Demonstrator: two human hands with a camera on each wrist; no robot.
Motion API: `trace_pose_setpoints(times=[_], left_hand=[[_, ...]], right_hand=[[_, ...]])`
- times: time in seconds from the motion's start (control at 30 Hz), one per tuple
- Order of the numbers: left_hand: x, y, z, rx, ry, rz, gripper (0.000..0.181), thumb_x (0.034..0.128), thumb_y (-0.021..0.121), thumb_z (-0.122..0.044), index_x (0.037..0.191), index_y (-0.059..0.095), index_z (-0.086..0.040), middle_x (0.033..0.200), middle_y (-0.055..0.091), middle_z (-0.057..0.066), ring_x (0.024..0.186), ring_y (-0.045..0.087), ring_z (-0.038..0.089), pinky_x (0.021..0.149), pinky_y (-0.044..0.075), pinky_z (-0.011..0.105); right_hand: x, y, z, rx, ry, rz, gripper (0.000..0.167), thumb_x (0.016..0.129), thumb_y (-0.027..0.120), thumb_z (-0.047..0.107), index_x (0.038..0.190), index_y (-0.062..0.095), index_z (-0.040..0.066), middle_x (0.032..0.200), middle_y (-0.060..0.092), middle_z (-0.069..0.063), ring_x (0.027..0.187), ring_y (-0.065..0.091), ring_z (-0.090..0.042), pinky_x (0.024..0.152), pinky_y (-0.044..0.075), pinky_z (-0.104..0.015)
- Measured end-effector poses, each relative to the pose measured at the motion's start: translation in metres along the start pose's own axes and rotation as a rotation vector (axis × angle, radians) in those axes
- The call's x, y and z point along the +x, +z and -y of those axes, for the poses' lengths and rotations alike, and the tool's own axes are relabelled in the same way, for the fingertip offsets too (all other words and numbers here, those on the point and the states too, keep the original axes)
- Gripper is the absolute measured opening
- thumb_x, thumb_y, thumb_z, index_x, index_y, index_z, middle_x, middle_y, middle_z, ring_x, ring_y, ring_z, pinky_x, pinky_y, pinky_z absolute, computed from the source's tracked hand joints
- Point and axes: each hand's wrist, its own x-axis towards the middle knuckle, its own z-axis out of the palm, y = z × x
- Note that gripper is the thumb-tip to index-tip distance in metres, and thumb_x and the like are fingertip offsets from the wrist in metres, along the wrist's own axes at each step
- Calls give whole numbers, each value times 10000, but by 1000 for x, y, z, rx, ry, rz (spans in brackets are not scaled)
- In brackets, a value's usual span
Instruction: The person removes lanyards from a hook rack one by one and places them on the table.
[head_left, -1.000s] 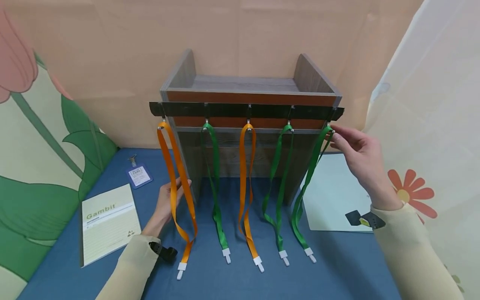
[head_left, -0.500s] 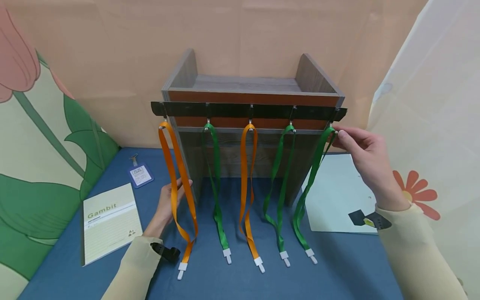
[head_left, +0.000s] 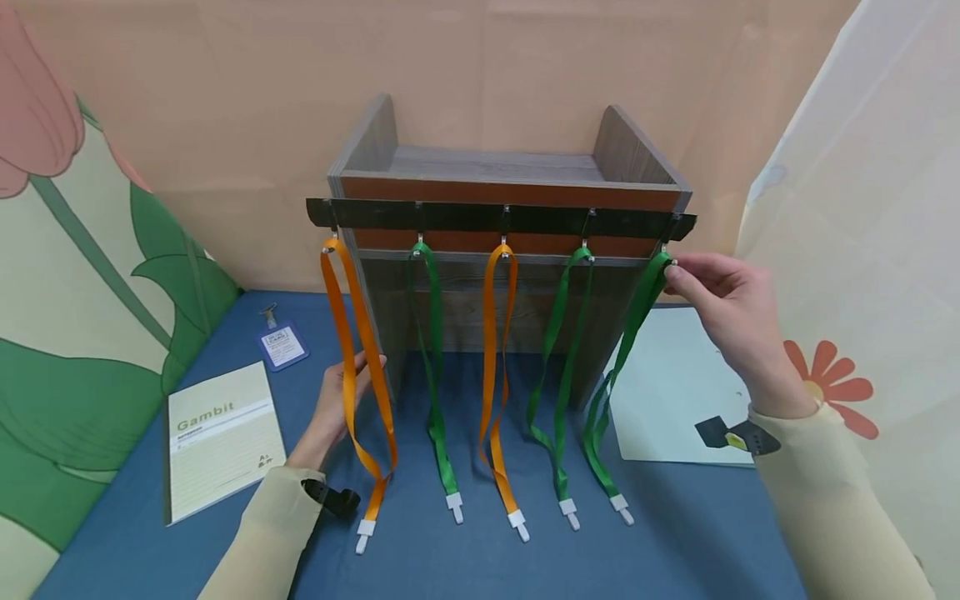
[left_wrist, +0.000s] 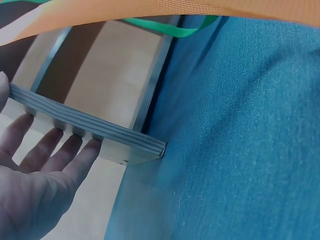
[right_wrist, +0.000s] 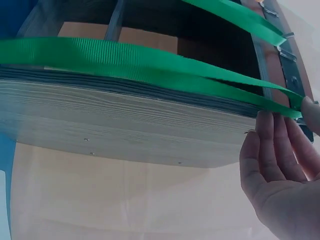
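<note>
Orange and green lanyards with white clips hang from hooks on a black strip across the front of a grey wooden shelf. At the far right hook my right hand pinches the top of a green lanyard; in the right wrist view, the thumb lies on the green band and the fingers are beside the shelf's side. My left hand, behind the leftmost orange lanyard, holds the left side panel's front edge. Its fingers lie against the panel's outer face.
A Gambit notebook and a blue badge holder lie left on the blue cloth. White sheets lie to the right. Patterned cloth hangs on both sides.
The right hand has moved slightly right, and its fingertips now cover more of the far right lanyard's top. The left hand stays on the panel. The view has shifted slightly.
</note>
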Motion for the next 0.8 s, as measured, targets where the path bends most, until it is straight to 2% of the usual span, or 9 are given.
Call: trace_pose_setpoints(times=[0.2,0.4,0.63,0.7,0.8], left_hand=[[2,0,1,18,-4,-6,309,959,600,-225,1075,654,56,891,656,159,879,622,189,816,500,297],[3,0,3,10,-13,-4,391,949,615,-244,1147,625,93,1000,627,264,914,629,181,817,501,294],[3,-1,4,1,-13,-6,418,948,616,-250,1148,610,118,902,663,92,875,627,180,807,505,296],[3,0,4,-3,-13,-5,428,947,618,-252,1150,604,124,907,659,100,874,624,184,808,505,298],[3,0,2,-1,-17,-5,447,944,621,-257,1168,595,128,947,655,130,893,621,180,812,503,292]], right_hand=[[3,0,0,27,14,11,291,908,665,141,1179,673,36,990,695,-30,878,663,-152,840,455,-246],[3,-3,1,95,4,4,265,895,670,76,1145,675,-13,957,703,-34,874,640,-181,776,465,-246],[4,-15,10,121,-26,-9,239,884,669,25,1107,675,-58,921,705,-34,838,623,-193,735,462,-211],[4,-19,14,88,-32,-21,241,886,668,31,1113,676,-48,919,704,-25,846,613,-189,731,454,-217],[7,-26,20,156,-35,-29,244,878,670,10,1105,666,-78,905,701,-45,833,619,-199,746,461,-202]])
